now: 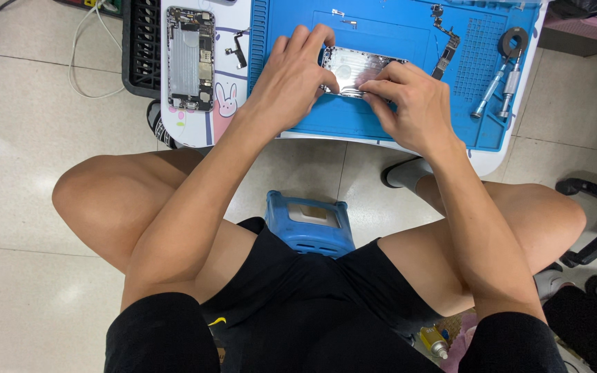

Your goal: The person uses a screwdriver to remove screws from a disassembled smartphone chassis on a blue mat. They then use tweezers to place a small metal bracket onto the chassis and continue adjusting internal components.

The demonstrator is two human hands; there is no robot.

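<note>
An opened phone housing (357,68), silver inside, lies on the blue work mat (381,27). My left hand (291,79) rests over its left end, fingers curled on the edge and holding it down. My right hand (409,103) presses on its near right edge, fingertips pinched together at the rim. What the fingertips pinch is too small to tell.
A second opened phone (190,59) with exposed parts lies on the white table (195,124) at the left. A narrow circuit board (445,45), two metal screwdrivers (500,88) and a tape roll (514,40) sit on the mat's right. A blue stool (310,224) stands between my knees.
</note>
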